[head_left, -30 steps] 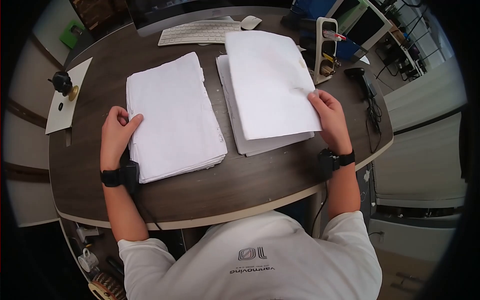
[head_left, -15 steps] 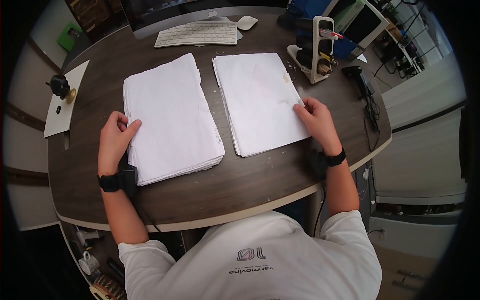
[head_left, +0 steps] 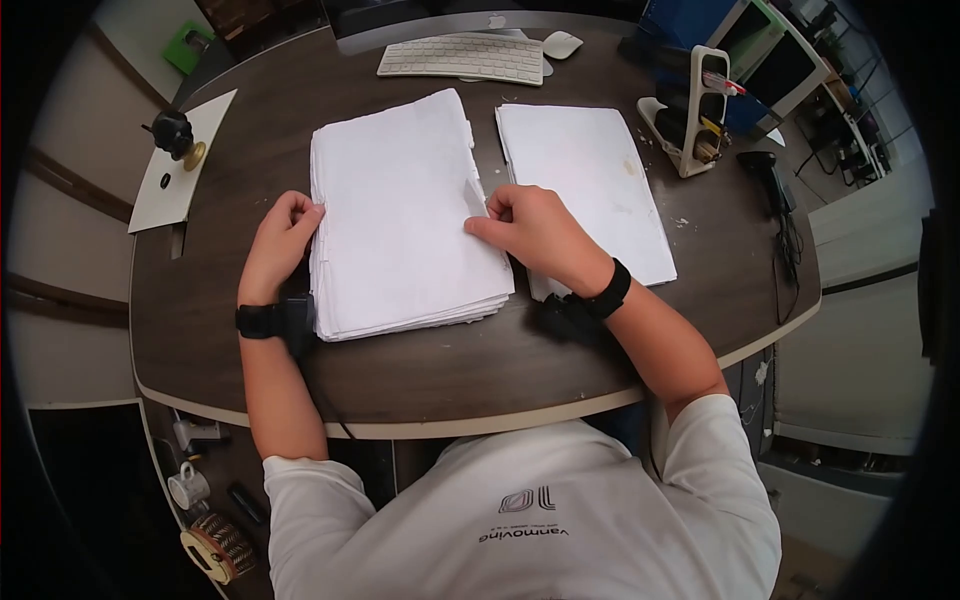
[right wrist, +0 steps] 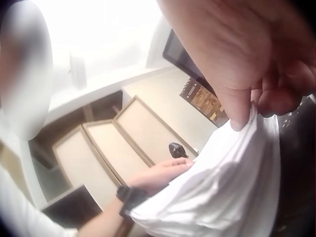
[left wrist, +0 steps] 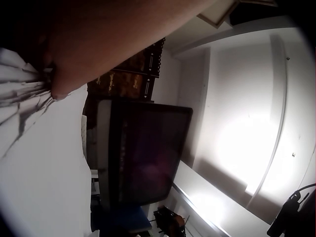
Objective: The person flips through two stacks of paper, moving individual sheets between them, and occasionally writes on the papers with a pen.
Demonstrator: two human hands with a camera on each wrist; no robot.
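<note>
A thick stack of white paper (head_left: 395,210) lies on the desk before me, its edges uneven. My left hand (head_left: 274,245) grips its left edge, thumb on top and fingers bent at the side. At the right edge my right hand (head_left: 540,235) pinches a sheet (head_left: 474,198) between thumb and fingers, and that edge is bent up. In the right wrist view the thumb (right wrist: 239,108) presses against the layered paper edges (right wrist: 222,192). A second, thinner paper stack (head_left: 585,140) lies to the right, partly hidden under the right hand and forearm.
A keyboard (head_left: 460,58) and mouse (head_left: 562,45) stand at the back below a monitor (head_left: 490,22). To the right are a white pen holder (head_left: 697,120) and a black corded scanner (head_left: 768,185). A white board (head_left: 185,160) with a black-and-gold object lies far left.
The sheet in my right hand came down onto the right stack and was let go. The right hand then moved left to the left stack's edge. My left hand stayed at its stack.
</note>
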